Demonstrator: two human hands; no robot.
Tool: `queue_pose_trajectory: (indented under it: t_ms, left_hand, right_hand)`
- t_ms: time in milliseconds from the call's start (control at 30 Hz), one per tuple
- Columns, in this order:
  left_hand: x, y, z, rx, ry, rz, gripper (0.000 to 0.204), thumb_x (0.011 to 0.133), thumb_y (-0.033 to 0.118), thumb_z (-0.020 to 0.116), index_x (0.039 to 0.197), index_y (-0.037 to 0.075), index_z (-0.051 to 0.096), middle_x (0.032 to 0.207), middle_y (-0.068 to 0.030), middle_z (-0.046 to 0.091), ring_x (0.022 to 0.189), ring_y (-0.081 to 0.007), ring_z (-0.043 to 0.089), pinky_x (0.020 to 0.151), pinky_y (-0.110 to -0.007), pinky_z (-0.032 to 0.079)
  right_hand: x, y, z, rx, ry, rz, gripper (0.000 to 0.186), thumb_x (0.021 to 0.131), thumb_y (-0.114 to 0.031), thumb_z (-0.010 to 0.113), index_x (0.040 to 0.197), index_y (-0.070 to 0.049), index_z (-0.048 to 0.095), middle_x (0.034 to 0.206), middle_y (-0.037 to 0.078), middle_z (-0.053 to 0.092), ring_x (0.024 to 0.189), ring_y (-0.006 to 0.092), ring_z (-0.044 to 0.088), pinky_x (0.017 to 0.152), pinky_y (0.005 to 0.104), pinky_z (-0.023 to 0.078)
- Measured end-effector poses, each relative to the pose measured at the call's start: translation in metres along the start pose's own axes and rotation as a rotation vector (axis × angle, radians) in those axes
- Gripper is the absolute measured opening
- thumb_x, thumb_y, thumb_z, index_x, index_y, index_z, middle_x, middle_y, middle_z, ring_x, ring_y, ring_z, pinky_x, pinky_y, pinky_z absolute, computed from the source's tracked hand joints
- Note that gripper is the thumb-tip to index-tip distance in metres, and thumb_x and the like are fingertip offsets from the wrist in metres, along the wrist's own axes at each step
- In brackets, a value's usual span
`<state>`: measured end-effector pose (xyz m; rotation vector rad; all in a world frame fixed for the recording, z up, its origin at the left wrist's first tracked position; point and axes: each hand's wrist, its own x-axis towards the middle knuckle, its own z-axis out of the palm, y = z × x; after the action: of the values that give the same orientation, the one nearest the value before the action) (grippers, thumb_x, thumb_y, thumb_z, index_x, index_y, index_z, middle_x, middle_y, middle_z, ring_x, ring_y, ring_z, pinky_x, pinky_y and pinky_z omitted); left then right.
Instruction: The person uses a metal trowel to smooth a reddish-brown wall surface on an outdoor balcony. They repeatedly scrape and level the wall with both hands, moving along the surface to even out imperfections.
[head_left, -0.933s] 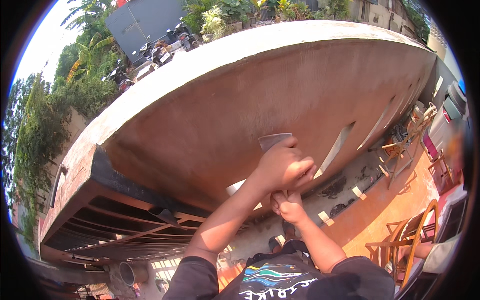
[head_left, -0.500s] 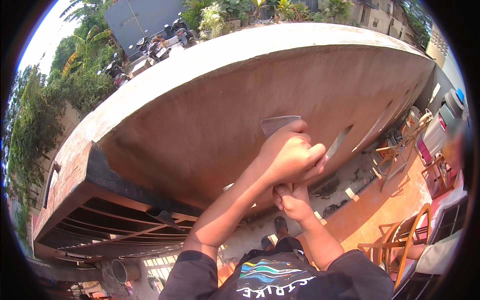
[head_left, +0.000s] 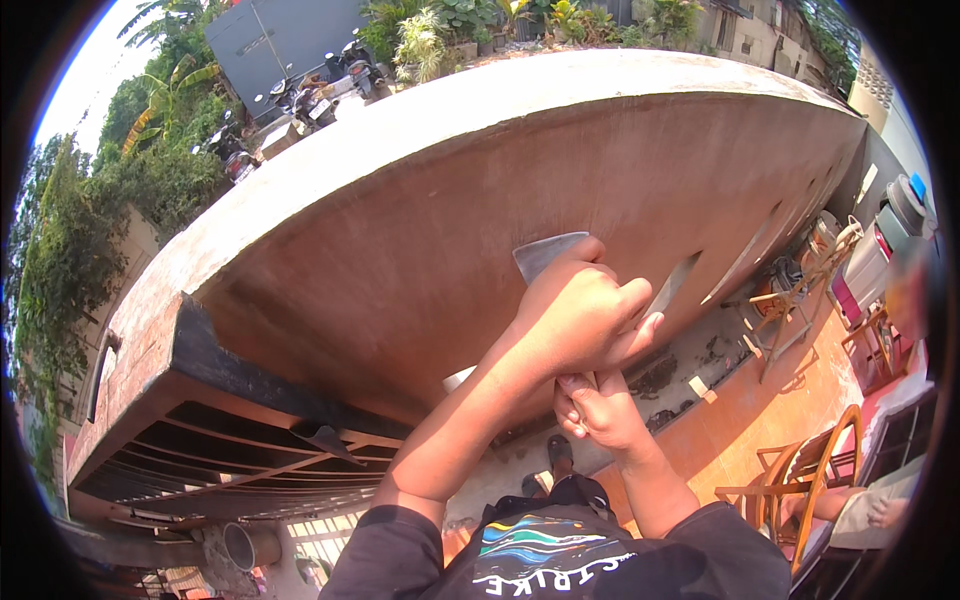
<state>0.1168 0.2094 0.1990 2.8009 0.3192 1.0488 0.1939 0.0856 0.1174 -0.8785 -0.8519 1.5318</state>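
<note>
One flat gray blade (head_left: 543,256) sits at the reddish-brown wall (head_left: 400,260); contact w/ it, can't tell. Your L hand (head_left: 585,308) is closed round its near end. Your R hand (head_left: 606,412) is curled in just below, hold unclear. Wall face looks blotchy, no clear worked/unworked edge, so amt done vs. left: can't tell. Beyond, R side: wooden chair (head_left: 765,491).

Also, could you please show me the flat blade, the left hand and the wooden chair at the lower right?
Flat blade (head_left: 542,255): head view, on its face.
Left hand (head_left: 583,305): head view, on its back.
Wooden chair (head_left: 768,490): head view, on its straight bar.
</note>
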Motion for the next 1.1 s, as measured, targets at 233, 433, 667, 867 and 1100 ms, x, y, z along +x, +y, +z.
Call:
queue_pose_trajectory:
  t_ms: [233, 433, 667, 867, 1100]
  left_hand:
    - [-0.012, 0.007, 0.004, -0.051, -0.092, -0.077, 0.036, 0.082, 0.037, 0.070, 0.061, 0.011, 0.057, 0.051, -0.0079, 0.057, 0.050, -0.0281, 0.051, 0.076, -0.036, 0.045]
    - [-0.010, 0.004, 0.014, 0.002, -0.062, -0.029, 0.036, 0.083, 0.037, 0.070, 0.062, 0.011, 0.057, 0.051, -0.0084, 0.057, 0.051, -0.0277, 0.051, 0.074, -0.036, 0.043]
    - [-0.011, 0.001, 0.016, -0.012, -0.080, -0.055, 0.035, 0.084, 0.038, 0.069, 0.063, 0.011, 0.058, 0.051, -0.0100, 0.056, 0.052, -0.0294, 0.050, 0.075, -0.037, 0.044]
    - [-0.012, 0.003, 0.017, 0.034, -0.020, -0.081, 0.040, 0.083, 0.043, 0.069, 0.063, 0.010, 0.060, 0.052, -0.0107, 0.057, 0.060, -0.0305, 0.052, 0.074, -0.038, 0.046]
    - [-0.001, 0.006, -0.003, 0.152, 0.058, -0.096, 0.042, 0.084, 0.043, 0.069, 0.064, 0.008, 0.058, 0.052, -0.0153, 0.057, 0.056, -0.0326, 0.052, 0.075, -0.039, 0.046]
  right_hand:
    - [-0.009, 0.006, 0.000, 0.081, 0.029, 0.077, 0.016, 0.104, -0.012, 0.052, 0.118, -0.007, 0.046, 0.070, 0.002, 0.045, 0.052, 0.0083, 0.042, 0.041, 0.0229, 0.036]
    - [-0.002, 0.018, -0.013, 0.036, -0.014, 0.064, 0.012, 0.105, -0.010, 0.048, 0.116, -0.006, 0.046, 0.067, 0.003, 0.044, 0.048, 0.0096, 0.041, 0.040, 0.0235, 0.036]
    - [0.000, 0.020, -0.019, 0.047, -0.026, 0.101, 0.012, 0.105, -0.011, 0.047, 0.116, -0.006, 0.046, 0.063, 0.003, 0.044, 0.046, 0.0103, 0.040, 0.040, 0.0238, 0.036]
    - [-0.002, 0.016, -0.019, -0.012, -0.016, -0.001, 0.023, 0.105, -0.012, 0.048, 0.126, -0.007, 0.040, 0.067, 0.004, 0.044, 0.048, 0.0096, 0.040, 0.042, 0.0231, 0.038]
    - [0.009, 0.000, -0.010, -0.154, -0.068, -0.061, 0.016, 0.105, -0.013, 0.050, 0.117, -0.006, 0.044, 0.066, 0.003, 0.044, 0.048, 0.0106, 0.041, 0.044, 0.0240, 0.037]
